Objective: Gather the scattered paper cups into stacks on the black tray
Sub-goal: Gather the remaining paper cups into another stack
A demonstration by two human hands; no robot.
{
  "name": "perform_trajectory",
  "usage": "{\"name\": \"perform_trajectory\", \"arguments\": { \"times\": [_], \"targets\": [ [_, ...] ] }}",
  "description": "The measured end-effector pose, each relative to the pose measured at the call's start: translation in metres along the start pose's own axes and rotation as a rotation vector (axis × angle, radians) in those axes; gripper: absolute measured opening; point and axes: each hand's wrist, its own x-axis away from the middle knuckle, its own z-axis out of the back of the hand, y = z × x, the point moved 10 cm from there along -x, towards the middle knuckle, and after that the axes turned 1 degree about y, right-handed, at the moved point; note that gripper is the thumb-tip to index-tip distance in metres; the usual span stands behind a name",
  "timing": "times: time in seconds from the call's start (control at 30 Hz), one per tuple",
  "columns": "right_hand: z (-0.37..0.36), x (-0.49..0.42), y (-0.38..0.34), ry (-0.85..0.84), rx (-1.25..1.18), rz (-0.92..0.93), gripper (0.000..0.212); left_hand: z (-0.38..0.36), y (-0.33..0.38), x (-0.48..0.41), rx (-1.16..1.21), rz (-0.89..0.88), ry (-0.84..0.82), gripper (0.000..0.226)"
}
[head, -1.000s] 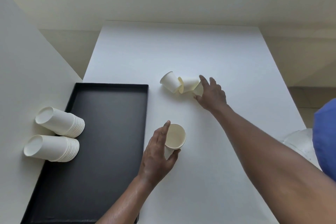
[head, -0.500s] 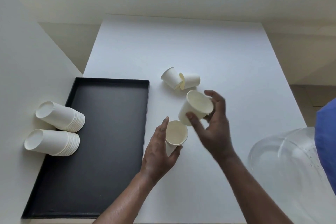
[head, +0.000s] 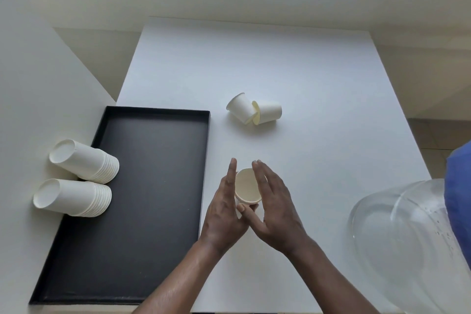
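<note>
I have a paper cup [head: 247, 187] between my two hands just below the middle of the frame, mouth up and tipped toward me, over the white table [head: 305, 71] just right of the black tray [head: 142, 186]. My left hand [head: 224, 214] wraps the cup's left side, fingers straight up along the wall and thumb curled under its lower edge, so it is grasping the cup. My right hand [head: 274, 205] lies flat against the cup's right side with the fingers stretched out and pressed to the rim; I cannot tell whether a second cup is nested inside. Above centre, two loose cups [head: 253, 111] lie on their sides on the table, touching each other mouth to mouth, well apart from my hands. At the left of the frame, two stacks of cups [head: 81, 178] lie on their sides one above the other, their rims resting on the tray's left edge and their bases pointing off to the left. A clear plastic cover [head: 397, 237] sits at the lower right, with a bit of blue sleeve [head: 458, 199] at the right edge.
</note>
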Motion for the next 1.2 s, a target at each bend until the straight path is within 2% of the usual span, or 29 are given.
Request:
{"name": "perform_trajectory", "arguments": {
  "times": [0.13,0.23,0.33,0.4,0.57,0.8,0.93,1.07,1.13,1.2],
  "targets": [
    [-0.002,0.000,0.001,-0.051,-0.081,-0.023,0.082,-0.002,0.005,-0.002,-0.004,-0.052,-0.030,0.095],
    [0.013,-0.024,0.003,0.029,-0.203,-0.101,0.077,0.001,0.009,-0.004,-0.042,-0.103,-0.006,0.088],
    [0.043,-0.082,-0.003,0.178,-0.053,-0.081,0.067,0.003,0.013,-0.004,-0.057,-0.121,0.009,0.090],
    [0.052,-0.131,-0.008,0.207,0.103,-0.031,0.063,0.005,0.013,-0.003,-0.058,-0.116,0.004,0.091],
    [0.021,-0.221,0.010,-0.024,0.431,-0.086,0.077,0.013,0.007,-0.005,-0.072,-0.102,0.036,0.092],
    [-0.019,-0.238,0.047,-0.189,0.647,-0.184,0.082,0.024,-0.006,-0.025,-0.128,-0.098,0.078,0.095],
    [-0.025,-0.241,0.048,-0.154,0.641,-0.147,0.073,0.028,-0.009,-0.036,-0.134,-0.109,0.095,0.093],
    [-0.008,-0.238,0.032,-0.036,0.556,-0.099,0.066,0.030,-0.012,-0.044,-0.128,-0.107,0.106,0.091],
    [0.014,-0.230,0.019,0.094,0.376,-0.109,0.065,0.030,-0.014,-0.047,-0.131,-0.098,0.103,0.092],
    [0.041,-0.213,0.007,0.247,0.070,-0.122,0.065,0.029,-0.015,-0.048,-0.127,-0.083,0.096,0.093]
  ]
}}
